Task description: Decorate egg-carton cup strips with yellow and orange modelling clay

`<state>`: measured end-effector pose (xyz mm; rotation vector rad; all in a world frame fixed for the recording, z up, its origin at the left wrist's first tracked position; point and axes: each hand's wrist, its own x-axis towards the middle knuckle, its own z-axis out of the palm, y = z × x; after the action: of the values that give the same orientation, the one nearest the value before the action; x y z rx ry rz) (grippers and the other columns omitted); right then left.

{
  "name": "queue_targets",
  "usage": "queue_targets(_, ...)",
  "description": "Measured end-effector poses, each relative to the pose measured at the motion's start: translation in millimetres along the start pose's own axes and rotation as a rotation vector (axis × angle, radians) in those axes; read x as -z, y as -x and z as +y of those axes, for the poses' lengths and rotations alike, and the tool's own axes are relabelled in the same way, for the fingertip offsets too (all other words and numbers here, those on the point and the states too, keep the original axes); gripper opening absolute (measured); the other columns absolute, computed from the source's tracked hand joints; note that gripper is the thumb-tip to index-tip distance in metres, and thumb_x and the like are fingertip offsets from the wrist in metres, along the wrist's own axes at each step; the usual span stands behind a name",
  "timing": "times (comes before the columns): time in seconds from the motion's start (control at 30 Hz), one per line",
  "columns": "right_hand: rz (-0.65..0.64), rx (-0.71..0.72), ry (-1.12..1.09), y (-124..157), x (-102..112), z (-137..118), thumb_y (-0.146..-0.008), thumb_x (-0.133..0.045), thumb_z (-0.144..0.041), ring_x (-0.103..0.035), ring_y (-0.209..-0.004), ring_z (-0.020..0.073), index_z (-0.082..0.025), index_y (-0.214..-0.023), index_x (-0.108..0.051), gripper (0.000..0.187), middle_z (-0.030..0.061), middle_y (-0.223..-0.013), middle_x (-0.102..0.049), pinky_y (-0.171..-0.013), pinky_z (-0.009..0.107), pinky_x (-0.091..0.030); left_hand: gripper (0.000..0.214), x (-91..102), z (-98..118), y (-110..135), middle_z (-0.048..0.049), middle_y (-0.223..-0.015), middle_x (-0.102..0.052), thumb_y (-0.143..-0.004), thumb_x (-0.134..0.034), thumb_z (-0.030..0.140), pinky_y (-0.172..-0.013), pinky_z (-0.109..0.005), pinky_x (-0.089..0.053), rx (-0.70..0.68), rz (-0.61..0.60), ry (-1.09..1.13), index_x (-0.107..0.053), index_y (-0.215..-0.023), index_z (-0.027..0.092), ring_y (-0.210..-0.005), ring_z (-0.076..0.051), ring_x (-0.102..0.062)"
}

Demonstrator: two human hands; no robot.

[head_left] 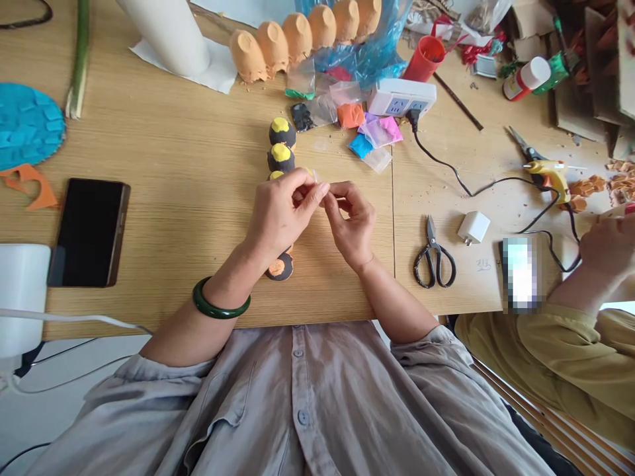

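My left hand [278, 210], with a dark green bangle [221, 312] on its wrist, is pinched shut, thumb against fingers. Its fingertips meet those of my right hand [351, 226], which is closed in a pinch as well. A small pale sliver shows at the left fingertips; what it is I cannot make out. Below the hands runs a strip of egg-carton cups [282, 158], partly hidden by my left hand. Its far cups are dark with yellow tops, and the nearest one is dark with an orange patch.
Packets of coloured clay [351, 116] lie beyond my hands, near a power strip [401, 98] and orange egg-carton cups [297, 39]. Black-handled scissors [433, 254], a charger [473, 227] and a glue gun [550, 177] are at right, beside another person's hand [608, 244]. A phone [89, 231] lies left.
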<state>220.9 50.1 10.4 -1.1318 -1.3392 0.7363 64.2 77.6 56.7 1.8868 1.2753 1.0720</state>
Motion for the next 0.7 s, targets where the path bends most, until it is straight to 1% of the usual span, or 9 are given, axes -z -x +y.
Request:
queue_targets(0.1, 0.049, 0.054, 0.09, -1.1, 3.2, 3.0, -0.116, -0.064, -0.054, -0.076, -0.085, 0.0157, -0.026, -0.104, -0.071, 0.032, 0.0001, -0.094, -0.076, -0.08, 0.032, -0.07, 0.027, -0.8, -0.9, 2.6, -0.0004, -0.077, -0.069, -0.109, -0.068, 0.036, -0.074, -0.03, -0.048, -0.102, -0.012, -0.109, -0.064, -0.085, 0.023, -0.069, -0.017, -0.06)
queue_targets(0.23, 0.129, 0.041, 0.309, -7.8, 9.0, 12.6, -0.115, -0.061, -0.041, -0.07, -0.078, 0.0159, -0.027, -0.097, -0.065, 0.022, -0.0005, -0.09, -0.071, -0.079, 0.035, -0.067, 0.023, -9.0, -3.2, 6.8, -0.0005, -0.074, -0.068, -0.099, -0.069, 0.023, -0.069, -0.033, -0.04, -0.184, -0.009, -0.26, -0.058, -0.079, 0.024, -0.067, -0.018, -0.058)
queue_targets(0.3, 0.107, 0.032, 0.354, -9.6, 11.0, 14.5, -0.114, -0.06, -0.035, -0.07, -0.077, 0.0156, -0.028, -0.102, -0.067, 0.016, 0.0003, -0.096, -0.075, -0.075, 0.033, -0.065, 0.022, -12.1, -4.6, 6.9, -0.0007, -0.074, -0.069, -0.097, -0.069, 0.022, -0.067, -0.033, -0.038, -0.169, 0.014, -0.306, -0.057, -0.079, 0.024, -0.068, -0.018, -0.059)
queue_targets(0.33, 0.07, 0.039, 0.36, -9.8, 11.7, 14.5, -0.113, -0.06, -0.033, -0.071, -0.078, 0.0152, -0.028, -0.108, -0.069, 0.012, 0.0014, -0.103, -0.078, -0.073, 0.032, -0.065, 0.021, -12.6, -5.3, 6.4, -0.0009, -0.075, -0.069, -0.097, -0.069, 0.022, -0.066, -0.033, -0.037, -0.163, 0.027, -0.325, -0.058, -0.08, 0.024, -0.068, -0.019, -0.06)
queue_targets(0.4, -0.027, 0.077, 0.364, -9.4, 12.9, 14.1, -0.113, -0.059, -0.03, -0.076, -0.084, 0.0155, -0.027, -0.123, -0.073, 0.018, 0.0039, -0.121, -0.082, -0.073, 0.03, -0.065, 0.019, -11.4, -6.6, 5.1, -0.0015, -0.076, -0.07, -0.096, -0.069, 0.022, -0.065, -0.034, -0.038, -0.18, 0.03, -0.365, -0.059, -0.08, 0.024, -0.069, -0.019, -0.061)
queue_targets(0.47, -0.093, 0.121, 0.39, -8.9, 14.1, 14.8, -0.114, -0.055, -0.027, -0.08, -0.094, 0.0176, -0.027, -0.133, -0.075, 0.027, 0.0056, -0.128, -0.084, -0.077, 0.03, -0.066, 0.02, -8.2, -6.9, 4.5, -0.0025, -0.075, -0.069, -0.094, -0.068, 0.021, -0.064, -0.035, -0.036, -0.232, 0.009, -0.418, -0.057, -0.078, 0.024, -0.069, -0.02, -0.062)
queue_targets(0.57, -0.105, 0.127, 0.408, -9.4, 15.7, 19.0, -0.117, -0.049, -0.026, -0.084, -0.103, 0.0204, -0.024, -0.138, -0.076, 0.034, 0.0076, -0.126, -0.086, -0.088, 0.033, -0.069, 0.025, -2.3, -4.7, 6.0, -0.0033, -0.073, -0.066, -0.096, -0.069, 0.022, -0.063, -0.038, -0.035, -0.294, 0.011, -0.477, -0.055, -0.076, 0.024, -0.068, -0.022, -0.063)
queue_targets(0.63, -0.086, 0.063, 0.324, -10.8, 16.6, 22.0, -0.121, -0.047, -0.033, -0.085, -0.096, 0.0181, -0.023, -0.139, -0.075, 0.035, 0.0077, -0.123, -0.086, -0.089, 0.033, -0.07, 0.032, 1.8, -2.5, 7.3, -0.0028, -0.071, -0.065, -0.102, -0.071, 0.03, -0.063, -0.038, -0.04, -0.3, 0.048, -0.431, -0.054, -0.075, 0.025, -0.068, -0.022, -0.064)
queue_targets(0.7, -0.064, -0.061, 0.149, -12.7, 17.5, 23.1, -0.123, -0.048, -0.047, -0.084, -0.084, 0.015, -0.022, -0.137, -0.074, 0.039, 0.0055, -0.109, -0.087, -0.084, 0.031, -0.071, 0.037, 5.8, -2.0, 6.9, -0.0039, -0.077, -0.069, -0.109, -0.07, 0.043, -0.066, -0.038, -0.049, -0.281, 0.131, -0.315, -0.059, -0.079, 0.026, -0.072, -0.022, -0.066)
